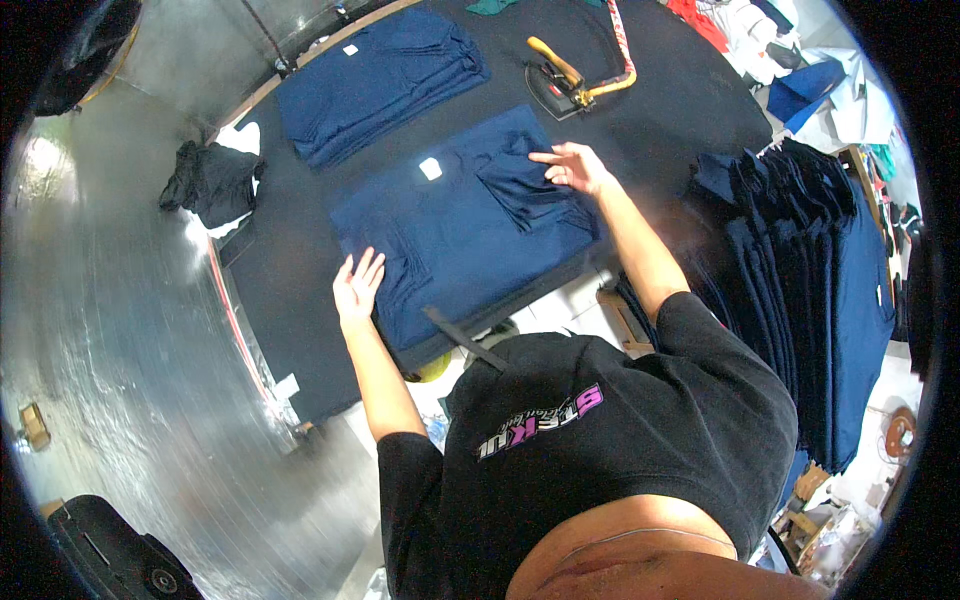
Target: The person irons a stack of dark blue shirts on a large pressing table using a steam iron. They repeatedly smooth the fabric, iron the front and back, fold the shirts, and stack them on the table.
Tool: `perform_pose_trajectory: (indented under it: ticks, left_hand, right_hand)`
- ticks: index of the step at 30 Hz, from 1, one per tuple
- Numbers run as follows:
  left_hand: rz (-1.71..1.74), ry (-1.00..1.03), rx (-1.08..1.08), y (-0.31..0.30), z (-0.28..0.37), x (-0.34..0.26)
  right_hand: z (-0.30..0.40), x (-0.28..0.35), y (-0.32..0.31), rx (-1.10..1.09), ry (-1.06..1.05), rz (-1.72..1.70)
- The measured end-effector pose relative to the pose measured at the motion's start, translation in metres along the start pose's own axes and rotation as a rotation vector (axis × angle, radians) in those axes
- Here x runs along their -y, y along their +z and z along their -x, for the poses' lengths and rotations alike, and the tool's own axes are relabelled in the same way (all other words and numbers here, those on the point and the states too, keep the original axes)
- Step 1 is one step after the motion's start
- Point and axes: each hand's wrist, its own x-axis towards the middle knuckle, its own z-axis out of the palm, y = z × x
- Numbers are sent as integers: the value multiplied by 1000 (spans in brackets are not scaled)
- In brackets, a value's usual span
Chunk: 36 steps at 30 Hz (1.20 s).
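Note:
A navy blue garment lies spread on the dark table before me, its side parts folded inward and a white label near its far edge. My left hand is at the garment's left side, fingers spread and holding nothing. On the right, my right hand hovers over or lightly touches the folded fabric, fingers apart; contact cannot be told. Beyond the garment lies a stack of folded navy garments. An iron with a yellow handle stands farther back, to the right of that stack.
Many navy garments hang in a thick pile at the right. A crumpled black cloth rests at the table's left edge. White, red and blue fabrics lie at the far right. The dark table cover extends beneath the garment.

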Motion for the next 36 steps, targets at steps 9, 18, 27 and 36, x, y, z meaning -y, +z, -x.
perform_pose_trajectory:
  ticks: [9,18,27,36]
  left_hand:
    - [-159,-7,-130,-12,10,-6]
    - [-1528,806,-366,-19,19,49]
    - [-971,436,-392,-2,73,16]
    - [-137,160,-458,-77,45,-53]
  right_hand:
    - [-10,-25,47,-579,-79,427]
    - [-67,-173,223,-125,29,861]
    - [-84,-229,300,-89,-51,1247]
    - [-79,-216,376,461,-137,1068]
